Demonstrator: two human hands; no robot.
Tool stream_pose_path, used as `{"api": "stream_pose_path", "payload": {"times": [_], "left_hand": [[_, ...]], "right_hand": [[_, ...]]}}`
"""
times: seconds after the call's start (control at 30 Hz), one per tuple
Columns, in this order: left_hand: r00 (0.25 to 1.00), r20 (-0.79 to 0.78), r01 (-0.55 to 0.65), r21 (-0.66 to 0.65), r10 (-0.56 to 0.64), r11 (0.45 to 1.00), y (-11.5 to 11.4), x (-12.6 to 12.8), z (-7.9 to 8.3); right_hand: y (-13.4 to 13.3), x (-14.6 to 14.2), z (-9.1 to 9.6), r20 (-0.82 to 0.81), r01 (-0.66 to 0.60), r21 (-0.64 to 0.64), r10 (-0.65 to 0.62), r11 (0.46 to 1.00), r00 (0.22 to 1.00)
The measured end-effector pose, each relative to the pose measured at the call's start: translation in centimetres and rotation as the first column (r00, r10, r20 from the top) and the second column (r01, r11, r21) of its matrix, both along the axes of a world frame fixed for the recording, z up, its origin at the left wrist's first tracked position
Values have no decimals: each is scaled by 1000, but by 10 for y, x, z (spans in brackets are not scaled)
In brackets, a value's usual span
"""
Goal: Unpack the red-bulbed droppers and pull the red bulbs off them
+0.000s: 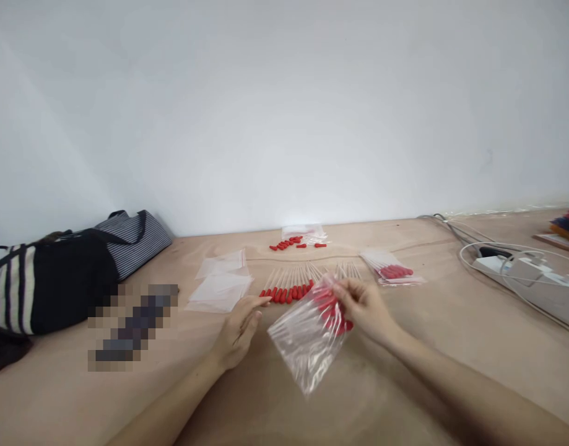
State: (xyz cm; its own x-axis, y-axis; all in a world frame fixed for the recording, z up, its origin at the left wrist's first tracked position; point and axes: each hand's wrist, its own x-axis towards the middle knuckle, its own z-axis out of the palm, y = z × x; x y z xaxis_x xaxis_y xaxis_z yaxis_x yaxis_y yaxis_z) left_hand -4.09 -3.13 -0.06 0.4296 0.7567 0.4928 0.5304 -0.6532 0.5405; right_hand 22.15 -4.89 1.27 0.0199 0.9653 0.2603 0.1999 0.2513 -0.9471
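My right hand (365, 306) pinches the top of a clear plastic zip bag (307, 337) that hangs down over the table, with red-bulbed droppers showing at its mouth. My left hand (240, 325) lies to the left of the bag, fingers stretched out toward a row of glass droppers with red bulbs (288, 288) lying on the table. It holds nothing. A filled bag of droppers (390, 271) lies to the right of the row.
Empty clear bags (221, 282) lie left of the droppers. Loose red bulbs (293, 243) and another bag sit near the wall. A dark striped bag (70, 272) stands at the left. White cables and a power strip (511, 266) lie at the right.
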Motion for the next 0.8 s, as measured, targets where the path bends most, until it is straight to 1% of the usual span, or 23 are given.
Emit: {"api": "stream_pose_path", "payload": {"times": [0.1, 0.17, 0.23, 0.3, 0.37, 0.4, 0.5, 0.57, 0.7, 0.8], "left_hand": [[999, 40, -3, -94, 7, 996, 0, 4, 6], [1000, 7, 28, -143, -28, 989, 2, 7, 9], [995, -49, 75, -148, -83, 986, 3, 13, 13], [985, -104, 127, -126, -141, 984, 4, 21, 17], [967, -161, 179, -123, -197, 976, 4, 31, 20], [956, -191, 200, -135, -224, 970, 4, 37, 21], [915, -267, 256, -198, -303, 946, 4, 51, 23], [894, -279, 290, -234, -349, 928, 6, 57, 23], [872, -269, 337, -276, -409, 900, 15, 67, 20], [850, -277, 370, -289, -447, 883, 20, 72, 16]], "right_hand": [[-5, -23, -27, -69, -106, -155, 96, 982, 993], [-5, -31, -40, -68, -124, -223, 112, 967, 991], [-4, -34, -48, -27, -111, -273, 108, 956, 994], [-5, -34, -50, 49, -84, -292, 103, 953, 993], [-7, -32, -49, 138, -83, -265, 123, 961, 983], [-8, -30, -47, 174, -104, -238, 148, 966, 974], [-12, -22, -43, 234, -222, -157, 255, 962, 938], [-15, -16, -44, 250, -267, -118, 289, 956, 924], [-19, -9, -50, 291, -218, -56, 225, 974, 930], [-20, -9, -50, 370, -225, -37, 223, 974, 902]]}}
